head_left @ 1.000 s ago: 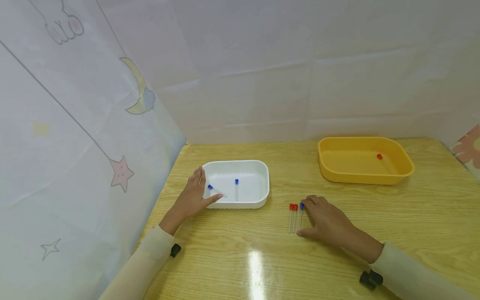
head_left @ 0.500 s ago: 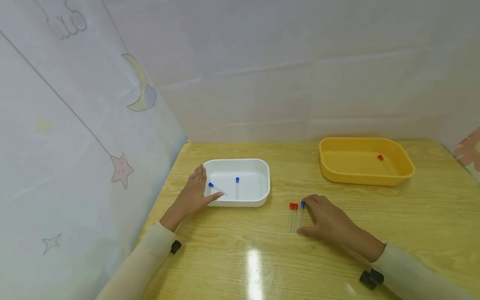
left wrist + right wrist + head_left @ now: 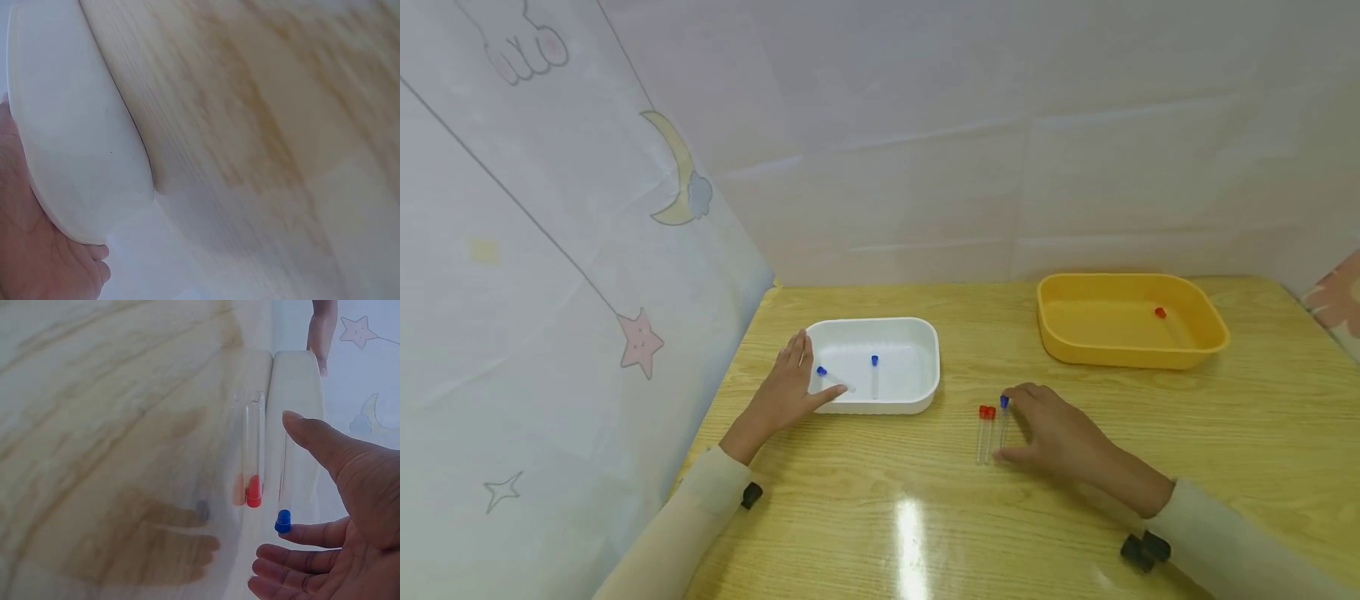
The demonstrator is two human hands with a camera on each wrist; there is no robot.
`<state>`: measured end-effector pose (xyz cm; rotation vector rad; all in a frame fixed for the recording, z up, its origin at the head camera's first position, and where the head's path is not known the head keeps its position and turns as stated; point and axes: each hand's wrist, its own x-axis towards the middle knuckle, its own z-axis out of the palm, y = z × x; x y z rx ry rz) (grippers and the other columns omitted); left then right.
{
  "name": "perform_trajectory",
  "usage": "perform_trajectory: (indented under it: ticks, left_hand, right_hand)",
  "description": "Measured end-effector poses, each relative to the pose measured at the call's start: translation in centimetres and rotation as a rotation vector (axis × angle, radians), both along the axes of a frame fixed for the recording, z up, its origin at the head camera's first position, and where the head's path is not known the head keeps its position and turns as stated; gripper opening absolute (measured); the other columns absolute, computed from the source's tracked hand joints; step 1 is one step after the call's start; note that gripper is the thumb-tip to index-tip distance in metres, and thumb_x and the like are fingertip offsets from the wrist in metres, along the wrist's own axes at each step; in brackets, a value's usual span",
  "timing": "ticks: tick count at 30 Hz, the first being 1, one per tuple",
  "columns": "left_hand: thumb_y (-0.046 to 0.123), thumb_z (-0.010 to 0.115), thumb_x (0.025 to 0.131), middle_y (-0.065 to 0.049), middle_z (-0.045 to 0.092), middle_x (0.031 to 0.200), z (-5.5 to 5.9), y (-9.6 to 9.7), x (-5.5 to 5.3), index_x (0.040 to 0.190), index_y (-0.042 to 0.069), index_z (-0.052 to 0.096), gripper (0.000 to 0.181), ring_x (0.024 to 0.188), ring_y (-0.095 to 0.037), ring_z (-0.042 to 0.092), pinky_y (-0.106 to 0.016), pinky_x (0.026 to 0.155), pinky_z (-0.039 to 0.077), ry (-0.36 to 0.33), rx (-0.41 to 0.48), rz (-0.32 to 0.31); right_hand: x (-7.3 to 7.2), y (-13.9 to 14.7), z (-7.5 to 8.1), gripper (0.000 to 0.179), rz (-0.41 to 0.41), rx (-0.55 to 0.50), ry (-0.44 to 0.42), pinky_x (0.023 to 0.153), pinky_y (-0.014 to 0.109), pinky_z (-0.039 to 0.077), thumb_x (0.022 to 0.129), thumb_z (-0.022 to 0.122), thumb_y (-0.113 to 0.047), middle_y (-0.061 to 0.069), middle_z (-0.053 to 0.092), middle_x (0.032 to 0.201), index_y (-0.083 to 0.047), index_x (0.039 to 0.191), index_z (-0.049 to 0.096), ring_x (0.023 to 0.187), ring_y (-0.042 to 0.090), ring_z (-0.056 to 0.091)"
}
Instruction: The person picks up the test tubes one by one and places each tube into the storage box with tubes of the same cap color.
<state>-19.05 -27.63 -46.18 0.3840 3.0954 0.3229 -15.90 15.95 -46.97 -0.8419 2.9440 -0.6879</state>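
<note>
My right hand [image 3: 1060, 437] pinches a test tube with a blue cap [image 3: 283, 521] lengthwise, its thumb at the clear end and its index finger at the cap. The tube is raised off the table. Just left of it, two test tubes with red caps [image 3: 987, 435] lie side by side on the table. My left hand [image 3: 784, 393] rests against the left end of the white tray [image 3: 931, 367], fingers extended along the side and thumb over the front rim. Inside that tray lie two blue-capped test tubes [image 3: 875, 379], one straight and one slanted near the thumb.
A yellow tray [image 3: 1120, 357] stands at the back right with one red-capped test tube [image 3: 1161, 313] in it. Behind the wooden table [image 3: 1015, 533] hangs a pale sheet [image 3: 895, 150], with a printed sheet along the left side.
The right hand has lifted the blue-capped test tube slightly away from the two red-capped ones. The left hand stays at the white tray.
</note>
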Motion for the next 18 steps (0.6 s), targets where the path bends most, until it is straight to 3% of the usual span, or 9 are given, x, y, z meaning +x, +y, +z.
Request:
perform_trajectory:
  ticks: [11, 18]
  left_hand:
    - [0.08, 0.04, 0.093, -0.017, -0.011, 0.168, -0.3, -0.3, 0.2, 0.16, -0.005, 0.001, 0.115, 0.156, -0.031, -0.006, -0.051, 0.124, 0.004, 0.002, -0.015, 0.0]
    - [0.079, 0.039, 0.094, -0.019, -0.011, 0.168, 0.1, 0.0, 0.1, 0.159, -0.005, 0.0, 0.113, 0.156, -0.034, -0.003, -0.051, 0.124, 0.004, -0.003, -0.037, -0.012]
  right_hand:
    - [-0.1, -0.5, 1.2, 0.087, 0.029, 0.036, 0.032, 0.088, 0.055, 0.056, 0.074, 0.089, -0.05, 0.022, 0.059, 0.132, 0.003, 0.135, 0.057, 0.119, 0.041, 0.058]
    - [-0.2, -0.9, 1.9, 0.087, 0.026, 0.049, 0.034, 0.084, 0.053, 0.057, 0.074, 0.088, -0.051, 0.022, 0.058, 0.134, 0.002, 0.136, 0.056, 0.119, 0.041, 0.058]
